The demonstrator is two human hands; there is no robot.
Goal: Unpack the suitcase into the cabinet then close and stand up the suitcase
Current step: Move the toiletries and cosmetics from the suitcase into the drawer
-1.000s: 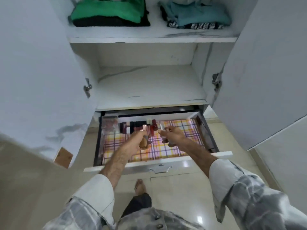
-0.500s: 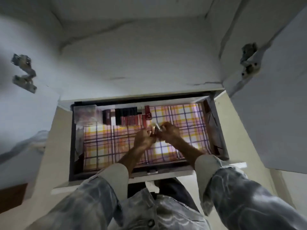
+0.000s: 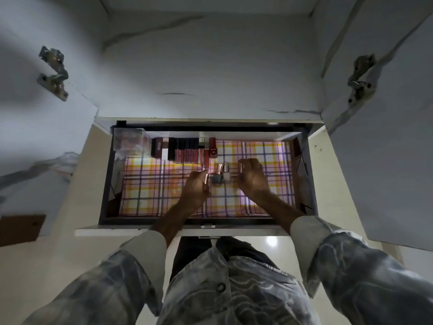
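Midway, both hands work in the open drawer [image 3: 302, 160]; left hand [image 3: 195, 187] grips a bottle [image 3: 206, 180], right hand [image 3: 253, 178] holds another [image 3: 241, 167]; two bottles [image 3: 221, 177] stand between; suitcase out of view, closing judged still ahead.

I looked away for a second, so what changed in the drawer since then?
Two bottles now stand on the checked liner, set down between the hands. The left hand grips a rose-capped bottle; the right hand holds another cap. The hands have spread apart. The lipstick row at the back is unchanged.
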